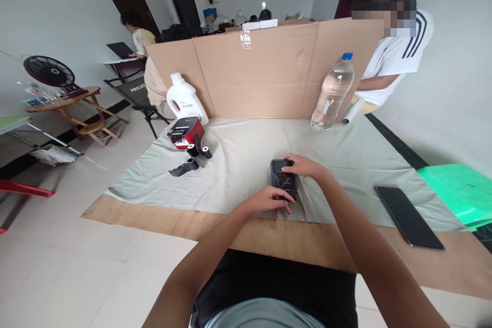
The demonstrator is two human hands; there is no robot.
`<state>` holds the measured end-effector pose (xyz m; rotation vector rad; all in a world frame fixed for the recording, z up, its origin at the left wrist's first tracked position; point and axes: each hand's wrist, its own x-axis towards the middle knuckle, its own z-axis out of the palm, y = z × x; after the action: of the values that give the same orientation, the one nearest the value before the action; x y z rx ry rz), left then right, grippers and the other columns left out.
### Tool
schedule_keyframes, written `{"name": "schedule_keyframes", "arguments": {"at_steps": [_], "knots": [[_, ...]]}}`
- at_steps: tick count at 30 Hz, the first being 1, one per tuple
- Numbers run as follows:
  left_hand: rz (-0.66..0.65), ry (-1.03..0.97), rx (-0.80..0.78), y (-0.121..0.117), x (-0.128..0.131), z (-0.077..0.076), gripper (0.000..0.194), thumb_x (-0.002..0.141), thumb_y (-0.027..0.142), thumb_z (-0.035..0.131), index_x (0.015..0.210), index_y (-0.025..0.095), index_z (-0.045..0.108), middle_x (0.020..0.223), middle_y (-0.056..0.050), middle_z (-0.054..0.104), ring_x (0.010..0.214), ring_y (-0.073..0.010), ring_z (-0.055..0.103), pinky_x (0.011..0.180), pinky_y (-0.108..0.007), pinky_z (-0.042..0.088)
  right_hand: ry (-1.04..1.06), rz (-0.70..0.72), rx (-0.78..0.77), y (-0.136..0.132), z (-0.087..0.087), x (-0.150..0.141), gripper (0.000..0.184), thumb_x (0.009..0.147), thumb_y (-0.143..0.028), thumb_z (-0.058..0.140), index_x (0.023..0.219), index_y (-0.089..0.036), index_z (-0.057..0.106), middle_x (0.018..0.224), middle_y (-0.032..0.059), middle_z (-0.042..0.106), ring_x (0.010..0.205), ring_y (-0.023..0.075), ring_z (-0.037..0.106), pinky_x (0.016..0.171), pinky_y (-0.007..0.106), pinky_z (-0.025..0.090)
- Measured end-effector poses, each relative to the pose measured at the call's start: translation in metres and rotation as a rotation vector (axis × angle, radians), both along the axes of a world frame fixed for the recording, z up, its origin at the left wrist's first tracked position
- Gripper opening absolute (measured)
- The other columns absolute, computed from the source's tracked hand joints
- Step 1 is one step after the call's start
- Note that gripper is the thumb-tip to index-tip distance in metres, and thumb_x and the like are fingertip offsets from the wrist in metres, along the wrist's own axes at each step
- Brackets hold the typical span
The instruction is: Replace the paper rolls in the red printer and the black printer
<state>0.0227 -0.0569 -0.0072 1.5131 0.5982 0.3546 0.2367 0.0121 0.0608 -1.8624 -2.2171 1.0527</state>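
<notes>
A small black handheld device [283, 180], with a screen-like panel at its far end and a shiny, crinkled dark surface at its near end, lies on the cloth in front of me. My right hand [305, 166] grips its far right part, thumb over the panel and fingers at the far edge. At the near end, my left hand [270, 200] has its fingers apart and extended over the device's edge, touching or just above it. What lies under the left fingertips is hidden.
A red and black boxy machine [187, 132], several small black rolls [192, 150] and a white jug [186, 100] stand at the left. A cardboard panel [255, 77] borders the back. The water bottle [333, 92] is back right; a dark tablet or phone [408, 218] lies right. People sit beyond.
</notes>
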Motion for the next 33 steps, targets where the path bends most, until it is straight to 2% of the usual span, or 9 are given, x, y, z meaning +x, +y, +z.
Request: {"name": "schedule_keyframes", "arguments": {"at_steps": [3, 5, 8, 10, 14, 18, 22, 28, 33], "knots": [[-0.011, 0.000, -0.006, -0.001, -0.002, 0.004, 0.033, 0.092, 0.035, 0.066, 0.116, 0.015, 0.075, 0.094, -0.010, 0.079, 0.058, -0.0112, 0.063, 0.063, -0.026, 0.056, -0.008, -0.015, 0.159, -0.002, -0.004, -0.002, 0.046, 0.093, -0.040, 0.063, 0.134, -0.019, 0.056, 0.129, 0.0144, 0.068, 0.107, 0.0259, 0.067, 0.086, 0.032, 0.053], [-0.022, 0.006, -0.007, -0.002, -0.003, 0.006, 0.030, 0.091, 0.031, 0.065, 0.115, 0.016, 0.077, 0.095, -0.010, 0.079, 0.060, -0.0114, 0.064, 0.065, -0.026, 0.056, -0.054, -0.069, 0.209, -0.006, -0.006, -0.011, 0.053, 0.093, -0.047, 0.063, 0.136, -0.019, 0.055, 0.132, 0.0169, 0.066, 0.116, 0.0295, 0.065, 0.091, 0.035, 0.052], [-0.038, 0.027, 0.028, -0.004, -0.004, 0.009, 0.028, 0.089, 0.025, 0.063, 0.111, 0.018, 0.079, 0.095, -0.008, 0.079, 0.063, -0.0126, 0.065, 0.066, -0.026, 0.057, -0.176, -0.143, 0.198, -0.020, -0.006, -0.035, 0.079, 0.085, -0.067, 0.064, 0.144, -0.018, 0.047, 0.134, 0.0230, 0.061, 0.112, 0.0354, 0.066, 0.087, 0.040, 0.052], [-0.051, 0.049, 0.063, -0.006, -0.005, 0.011, 0.030, 0.088, 0.021, 0.061, 0.111, 0.019, 0.080, 0.096, -0.007, 0.079, 0.063, -0.0133, 0.066, 0.066, -0.026, 0.057, -0.267, -0.189, 0.188, -0.032, -0.006, -0.053, 0.092, 0.078, -0.071, 0.068, 0.148, -0.017, 0.041, 0.134, 0.0260, 0.057, 0.104, 0.0373, 0.068, 0.081, 0.041, 0.053], [-0.066, 0.111, 0.154, -0.009, -0.006, 0.013, 0.034, 0.086, 0.017, 0.057, 0.111, 0.022, 0.080, 0.097, -0.005, 0.080, 0.061, -0.0125, 0.067, 0.064, -0.024, 0.055, -0.292, -0.264, 0.234, -0.044, -0.005, -0.063, 0.085, 0.076, -0.061, 0.070, 0.144, -0.018, 0.042, 0.130, 0.0243, 0.055, 0.094, 0.0357, 0.070, 0.075, 0.041, 0.052], [-0.089, 0.180, 0.184, -0.012, -0.008, 0.015, 0.034, 0.088, 0.019, 0.055, 0.110, 0.024, 0.081, 0.098, -0.003, 0.080, 0.063, -0.0125, 0.069, 0.063, -0.022, 0.053, -0.206, -0.398, 0.389, -0.027, 0.002, -0.016, 0.081, 0.080, -0.057, 0.066, 0.149, -0.023, 0.039, 0.130, 0.0190, 0.055, 0.101, 0.0348, 0.068, 0.082, 0.041, 0.052], [-0.097, 0.204, 0.183, -0.015, -0.012, 0.020, 0.035, 0.088, 0.018, 0.054, 0.110, 0.025, 0.081, 0.098, -0.002, 0.081, 0.061, -0.0121, 0.068, 0.061, -0.021, 0.051, -0.262, -0.566, 0.448, 0.007, -0.001, 0.056, 0.087, 0.084, -0.057, 0.065, 0.157, -0.021, 0.035, 0.136, 0.0244, 0.051, 0.114, 0.0420, 0.062, 0.088, 0.046, 0.048], [-0.024, 0.124, 0.339, -0.016, -0.024, 0.033, 0.034, 0.086, 0.014, 0.057, 0.106, 0.025, 0.082, 0.092, -0.001, 0.081, 0.062, -0.0107, 0.063, 0.063, -0.020, 0.047, -0.292, -0.673, 0.414, 0.038, -0.028, 0.124, 0.088, 0.085, -0.061, 0.064, 0.157, -0.016, 0.040, 0.140, 0.0364, 0.048, 0.121, 0.0513, 0.058, 0.086, 0.054, 0.044], [0.182, 0.057, 0.277, -0.021, -0.061, 0.040, 0.033, 0.090, 0.017, 0.054, 0.106, 0.023, 0.081, 0.094, -0.003, 0.080, 0.063, -0.0107, 0.065, 0.057, -0.021, 0.045, -0.241, -0.756, 0.528, 0.056, -0.054, 0.157, 0.093, 0.067, -0.064, 0.074, 0.145, -0.018, 0.056, 0.131, 0.0316, 0.056, 0.112, 0.0608, 0.059, 0.084, 0.072, 0.044]]}}
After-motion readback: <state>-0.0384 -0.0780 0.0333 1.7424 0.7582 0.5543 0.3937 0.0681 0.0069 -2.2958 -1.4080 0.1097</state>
